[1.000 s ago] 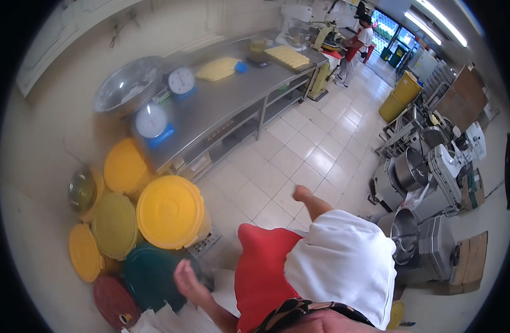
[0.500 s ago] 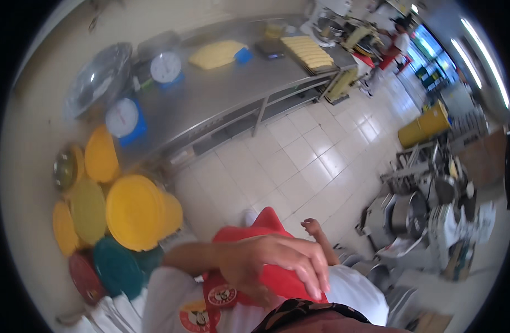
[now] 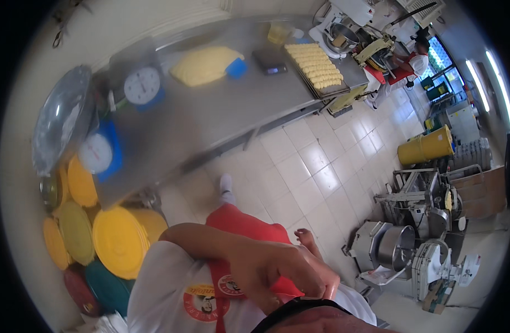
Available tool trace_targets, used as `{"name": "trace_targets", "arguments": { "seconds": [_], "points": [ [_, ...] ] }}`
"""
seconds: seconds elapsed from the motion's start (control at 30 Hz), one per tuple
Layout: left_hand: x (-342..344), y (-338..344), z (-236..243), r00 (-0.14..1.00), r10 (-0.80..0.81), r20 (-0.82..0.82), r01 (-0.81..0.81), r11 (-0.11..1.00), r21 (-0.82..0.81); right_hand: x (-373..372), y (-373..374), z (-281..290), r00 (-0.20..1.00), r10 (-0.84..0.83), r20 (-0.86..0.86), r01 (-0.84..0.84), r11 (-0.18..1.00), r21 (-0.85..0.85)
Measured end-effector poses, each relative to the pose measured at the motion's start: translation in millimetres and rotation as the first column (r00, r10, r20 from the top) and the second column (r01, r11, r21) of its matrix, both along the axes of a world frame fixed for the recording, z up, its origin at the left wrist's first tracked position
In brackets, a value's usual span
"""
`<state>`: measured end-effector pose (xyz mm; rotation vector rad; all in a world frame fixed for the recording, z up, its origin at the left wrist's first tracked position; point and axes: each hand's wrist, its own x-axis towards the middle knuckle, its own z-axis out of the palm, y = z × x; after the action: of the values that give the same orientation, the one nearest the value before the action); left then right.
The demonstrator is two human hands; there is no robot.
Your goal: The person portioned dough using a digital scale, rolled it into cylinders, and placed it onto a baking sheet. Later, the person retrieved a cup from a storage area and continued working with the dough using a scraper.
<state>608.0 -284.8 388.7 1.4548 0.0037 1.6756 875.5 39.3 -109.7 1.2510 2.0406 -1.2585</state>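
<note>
My left hand (image 3: 296, 272) is raised in front of my chest, its forearm crossing from the left. Its fingers are curled inward close to a black band (image 3: 299, 306), and whatever they may hold is hidden. Below it lie my red apron (image 3: 241, 222) and white shirt (image 3: 160, 288). My right hand (image 3: 306, 238) hangs by my right side above the tiled floor, fingers loosely apart and holding nothing. Away from both hands, the steel table (image 3: 210, 116) bears a pale yellow dough mass (image 3: 205, 65), a blue scraper (image 3: 236, 67) and a tray of shaped dough pieces (image 3: 316, 67).
Two dial scales (image 3: 141, 86) and a large clear-wrapped bowl (image 3: 63, 119) stand at the left. Yellow tubs (image 3: 119, 241) and a green lid (image 3: 107, 283) are below. Mixers (image 3: 396, 247) and a yellow barrel (image 3: 427, 145) line the right. A co-worker (image 3: 416, 64) stands at the far machine.
My left hand's outstretched fingers have curled inward. My view has shifted, and my foot shows farther forward on the floor. The right hand still hangs at my side.
</note>
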Motion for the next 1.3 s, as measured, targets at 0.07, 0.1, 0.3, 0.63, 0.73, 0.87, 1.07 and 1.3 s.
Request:
{"name": "trace_targets", "arguments": {
  "seconds": [0.07, 0.1, 0.3, 0.63, 0.73, 0.87, 1.07, 1.3],
  "points": [
    [-47.7, 5.2, -0.2, 0.999, -0.023, 0.035, 0.022, 1.000, 0.023, -19.8, 16.4, 0.1, 0.997, 0.034, 0.071, -0.037, 0.998, 0.045],
    [-74.0, 7.9, 0.4, 1.000, -0.001, 0.021, 0.001, 1.000, 0.024, -27.9, 20.1, 3.2, 0.995, 0.015, 0.102, -0.022, 0.998, 0.064],
    [-227.1, 47.2, -23.4, 0.958, 0.281, -0.049, -0.284, 0.955, -0.080, -124.1, 47.5, 45.1, 0.998, 0.022, -0.066, -0.008, 0.978, 0.209],
    [-415.6, 84.0, -331.4, 0.376, 0.452, -0.809, -0.727, -0.398, -0.560, -498.7, 81.9, 97.0, 0.828, 0.461, -0.319, -0.209, 0.782, 0.587],
    [-444.2, 76.4, -358.7, 0.351, 0.451, -0.821, -0.642, -0.522, -0.562, -603.5, 91.0, 93.4, 0.656, 0.703, -0.275, -0.381, 0.622, 0.684],
    [-459.2, 68.3, -368.7, 0.276, 0.387, -0.880, -0.536, -0.698, -0.475, -757.8, 130.0, 102.8, 0.547, 0.726, -0.416, -0.271, 0.624, 0.733],
    [-451.7, 90.7, -318.6, 0.257, 0.326, -0.910, -0.241, -0.890, -0.387, -1049.8, 189.5, 191.5, 0.262, 0.852, -0.452, -0.162, 0.501, 0.850],
    [-440.1, 121.3, -346.5, 0.320, 0.461, -0.828, -0.009, -0.872, -0.490, -1173.5, 240.1, 133.7, 0.333, 0.943, 0.019, -0.343, 0.102, 0.934]
  ]
}}
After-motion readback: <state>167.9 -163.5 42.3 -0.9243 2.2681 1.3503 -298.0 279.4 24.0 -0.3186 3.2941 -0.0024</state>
